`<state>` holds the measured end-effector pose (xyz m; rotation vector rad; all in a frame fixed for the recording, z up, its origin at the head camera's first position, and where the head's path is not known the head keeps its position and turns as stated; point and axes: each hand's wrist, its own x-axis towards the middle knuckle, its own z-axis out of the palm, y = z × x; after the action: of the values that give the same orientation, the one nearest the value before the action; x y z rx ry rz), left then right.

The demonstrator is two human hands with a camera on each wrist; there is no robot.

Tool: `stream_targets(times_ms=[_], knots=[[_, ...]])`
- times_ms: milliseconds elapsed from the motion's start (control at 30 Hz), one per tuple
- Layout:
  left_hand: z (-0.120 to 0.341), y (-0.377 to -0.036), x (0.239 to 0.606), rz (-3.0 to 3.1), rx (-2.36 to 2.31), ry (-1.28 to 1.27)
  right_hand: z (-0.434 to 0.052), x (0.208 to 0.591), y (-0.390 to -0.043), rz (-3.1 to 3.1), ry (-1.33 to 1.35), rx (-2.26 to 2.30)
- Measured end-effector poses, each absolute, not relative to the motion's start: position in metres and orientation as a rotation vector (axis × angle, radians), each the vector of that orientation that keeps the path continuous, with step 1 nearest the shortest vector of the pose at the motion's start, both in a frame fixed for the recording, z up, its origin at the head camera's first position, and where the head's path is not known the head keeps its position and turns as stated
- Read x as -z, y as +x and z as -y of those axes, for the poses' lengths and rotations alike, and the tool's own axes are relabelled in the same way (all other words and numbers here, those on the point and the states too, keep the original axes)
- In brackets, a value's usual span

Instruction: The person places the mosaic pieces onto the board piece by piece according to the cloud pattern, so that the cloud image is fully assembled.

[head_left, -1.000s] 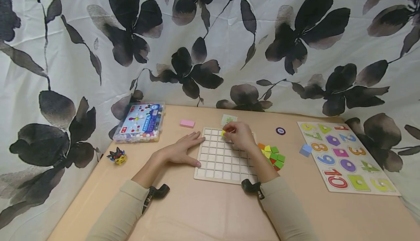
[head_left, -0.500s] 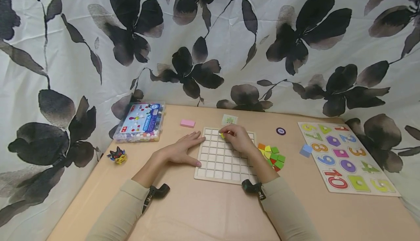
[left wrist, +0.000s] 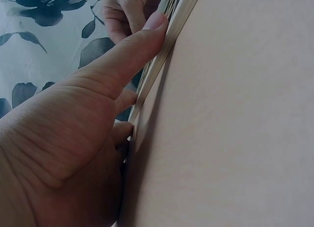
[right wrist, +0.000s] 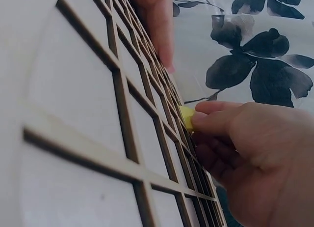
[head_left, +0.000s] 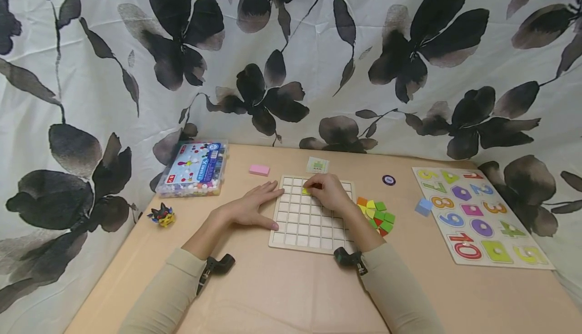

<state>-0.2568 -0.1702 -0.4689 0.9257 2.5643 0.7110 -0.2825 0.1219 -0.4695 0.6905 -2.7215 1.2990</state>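
A wooden grid board (head_left: 300, 248) with rows of white square cells lies at the middle of the table. My left hand (head_left: 251, 206) rests along its left side, fingers stretched out, the thumb near the lower left edge. In the left wrist view, that thumb (left wrist: 122, 52) lies against the board's rim (left wrist: 159, 65). My right hand (head_left: 331, 192) is over the upper part of the grid. Its thumb and forefinger pinch a small yellow square tile (right wrist: 186, 117), which stands tilted at a cell in the right wrist view. The right palm hides several cells.
Loose green, yellow, red and orange tiles (head_left: 379, 218) lie right of the board. Behind it sit a pattern card (head_left: 318, 165) and a pink block (head_left: 259, 170). A number puzzle (head_left: 482, 218), blue block (head_left: 423, 207), dark disc (head_left: 388, 180), plastic case (head_left: 193, 170) and small figure (head_left: 162, 216) surround it.
My right hand has shifted slightly left and down with the yellow tile, which now sits lower at a cell in the upper grid. The left hand has stayed in place.
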Motion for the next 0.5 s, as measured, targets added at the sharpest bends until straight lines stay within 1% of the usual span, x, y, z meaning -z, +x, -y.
stream_targets(times_ms=[500], knots=[[0.1694,-0.2562,0.4673,-2.555,-0.694,0.894,-0.1235,0.4728,-0.2832,2.815,0.726,-1.205]])
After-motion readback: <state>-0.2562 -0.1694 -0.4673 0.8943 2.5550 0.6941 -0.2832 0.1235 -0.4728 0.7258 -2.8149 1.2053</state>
